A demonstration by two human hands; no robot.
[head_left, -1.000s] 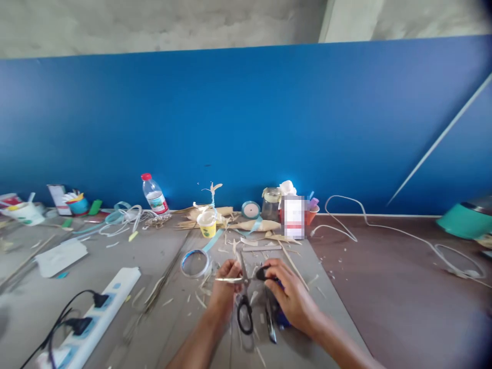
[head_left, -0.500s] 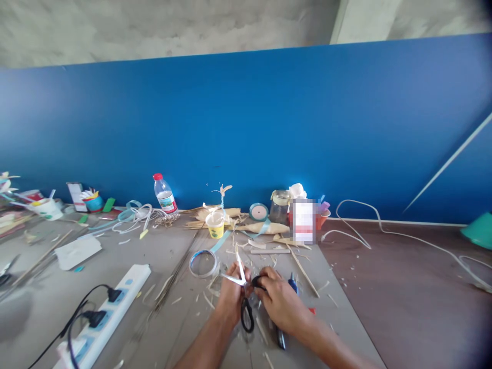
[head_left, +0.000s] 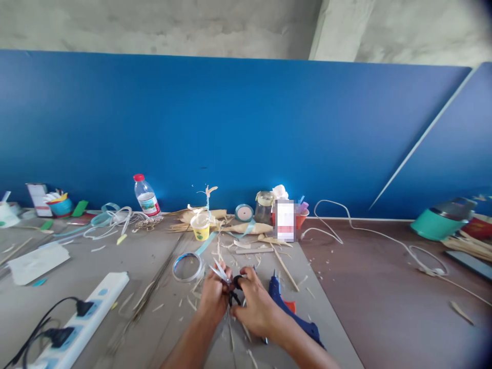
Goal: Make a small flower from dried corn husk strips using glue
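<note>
Both my hands meet low in the middle of the grey table [head_left: 154, 256]. My right hand [head_left: 255, 305] is closed on the black handles of a pair of scissors [head_left: 226, 279], whose metal blades point up and to the left. My left hand [head_left: 213, 297] is closed beside the blades, pinching a thin pale strip that I can barely see. A blue glue gun [head_left: 286, 307] lies on the table just right of my right wrist. Pale straw scraps lie scattered all around the hands.
A ring of tape [head_left: 187, 266] lies left of the hands; a power strip [head_left: 82, 320] with black plugs sits front left. Against the blue wall stand a water bottle [head_left: 145, 196], yellow cup [head_left: 200, 227], jar [head_left: 263, 206] and ribbon spool [head_left: 244, 212]. White cable [head_left: 365, 233] and a teal pot [head_left: 442, 220] are on the right.
The view swung to the right and down. My hands drew closer together and toward me, the scissors tilted left with the handles now hidden between the hands, and the glue gun came into full view.
</note>
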